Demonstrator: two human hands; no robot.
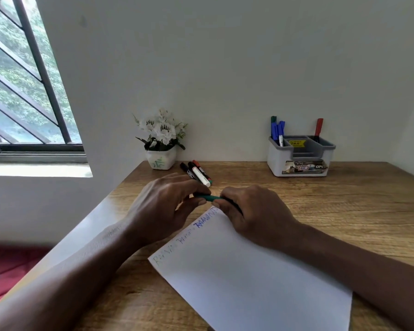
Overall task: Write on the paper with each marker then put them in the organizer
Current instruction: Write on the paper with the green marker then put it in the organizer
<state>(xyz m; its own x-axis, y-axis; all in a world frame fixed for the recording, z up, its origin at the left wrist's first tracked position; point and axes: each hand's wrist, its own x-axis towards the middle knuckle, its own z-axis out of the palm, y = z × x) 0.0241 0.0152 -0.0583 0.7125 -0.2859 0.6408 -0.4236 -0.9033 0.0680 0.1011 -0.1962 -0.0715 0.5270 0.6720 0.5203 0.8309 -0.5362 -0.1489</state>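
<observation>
At the centre of the frame, a green marker (209, 198) is held roughly level between both hands, just above the far corner of the paper (249, 271). Its left end is pinched between the thumb and fingers of the left hand (163, 206), and its right end is enclosed by the curled fingers of the right hand (256, 211), so each grip is closed on the same marker. Only a short green stretch is seen between the two grips. Whether the cap is seated cannot be told.

The paper is laid slantwise on the wooden tabletop (344, 211), in the lower centre and right of the frame. Lines of handwriting (204, 220) are seen along its upper left edge, blue near the hands and fainter lower down.

Just beyond the left hand, a small bunch of loose markers (196, 173) is laid on the tabletop, beside a white flower pot (161, 161) that is set against the wall.

At the upper right of the tabletop, well apart from the hands, the grey-and-white organizer (273, 161) is placed. Blue markers (279, 130) and a green-capped one are stood upright in its left compartment, and a red marker (318, 126) in its right rear compartment.

A barred window (22, 80) is seen at the upper left of the frame.
</observation>
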